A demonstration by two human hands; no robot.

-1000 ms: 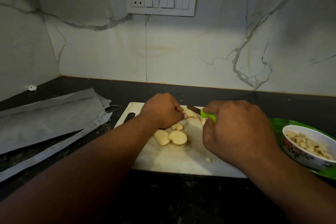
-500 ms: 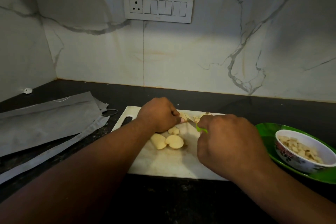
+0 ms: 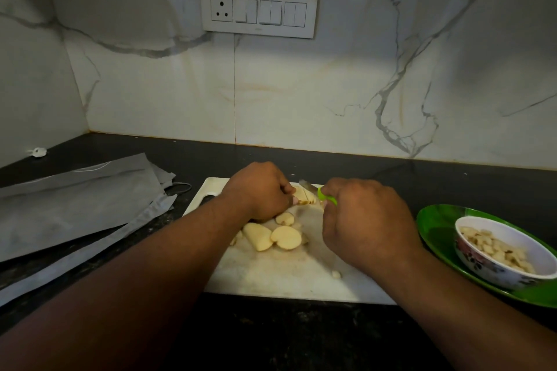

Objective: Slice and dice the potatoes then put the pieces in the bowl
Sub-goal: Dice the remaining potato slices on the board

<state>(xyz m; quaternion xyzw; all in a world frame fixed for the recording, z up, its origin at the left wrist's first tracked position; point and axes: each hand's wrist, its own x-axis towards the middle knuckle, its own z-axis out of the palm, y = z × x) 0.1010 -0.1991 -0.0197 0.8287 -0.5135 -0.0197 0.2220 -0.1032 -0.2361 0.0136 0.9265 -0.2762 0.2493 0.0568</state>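
Potato piece [image 3: 304, 196]: far side of cutting board [image 3: 271, 274], pinned by left hand [image 3: 259, 190], fingers curled over it
Knife [image 3: 316, 190]: gripped in right hand [image 3: 364, 229], blade just right of left fingertips
Bowl [image 3: 506, 250]: right of board, nearer right hand, partly filled

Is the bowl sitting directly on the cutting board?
No, the bowl of diced potato sits on a green plate, right of the cutting board.
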